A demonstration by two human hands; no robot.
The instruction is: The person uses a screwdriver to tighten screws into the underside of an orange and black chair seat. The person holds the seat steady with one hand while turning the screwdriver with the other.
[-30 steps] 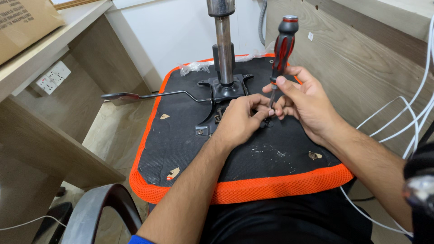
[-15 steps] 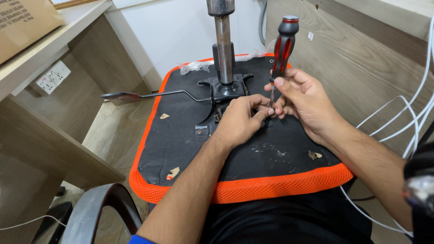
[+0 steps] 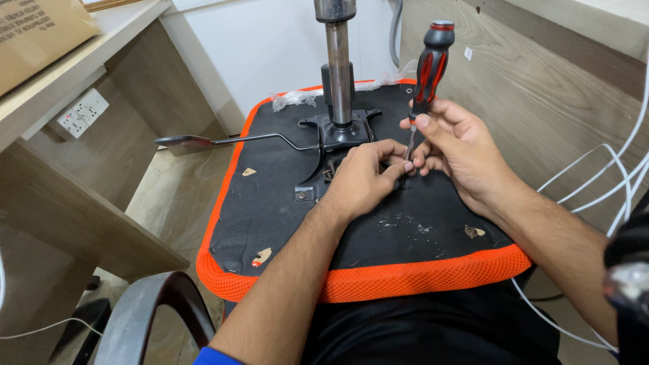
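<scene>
An upturned office chair seat (image 3: 378, 233), black underneath with an orange mesh edge, rests on my lap. Its black metal mechanism plate (image 3: 338, 135) and chrome gas cylinder (image 3: 337, 67) stick up at the far side. My right hand (image 3: 456, 152) grips a red-and-black screwdriver (image 3: 429, 67) near the base of its handle, held upright with the tip down by the plate's right edge. My left hand (image 3: 362, 177) pinches something small at the screwdriver tip; the item itself is hidden by my fingers.
A height lever (image 3: 223, 140) juts left from the plate. A wooden desk (image 3: 61, 135) with a wall socket (image 3: 82, 111) and a cardboard box (image 3: 37, 34) stands left. White cables (image 3: 608, 176) hang at right. A dark chair armrest (image 3: 145, 314) curves at lower left.
Almost nothing has changed. Both hands stay at the plate's right edge with the screwdriver upright; the view has shifted slightly.
</scene>
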